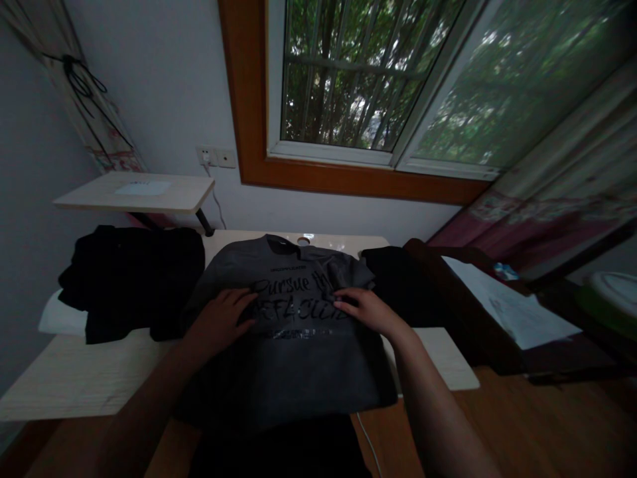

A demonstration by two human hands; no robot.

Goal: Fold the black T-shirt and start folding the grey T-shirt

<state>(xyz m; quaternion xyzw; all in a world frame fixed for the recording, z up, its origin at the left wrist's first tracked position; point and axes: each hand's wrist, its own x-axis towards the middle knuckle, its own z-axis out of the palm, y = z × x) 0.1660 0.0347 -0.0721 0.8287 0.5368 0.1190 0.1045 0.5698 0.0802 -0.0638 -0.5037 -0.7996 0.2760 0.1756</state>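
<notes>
A dark grey T-shirt [303, 372] with black lettering lies front up across the table, its neckline toward the window and its lower part at the near edge. On the left side of the print rests my left hand [226, 322], fingers stretched out and thumb apart. My right hand [365, 309] touches the right side of the print, fingers extended and slightly bent, thumb apart from them. Small creases show in the cloth by the right fingertips. Neither hand visibly grips the fabric.
Black folded clothing [139, 279] lies left of the shirt, and another black garment [401, 279] lies right. A small raised shelf [184, 192] stands at the back left of the pale table [74, 382]. Papers [507, 305] lie on dark furniture at right. A white cable [368, 438] hangs below.
</notes>
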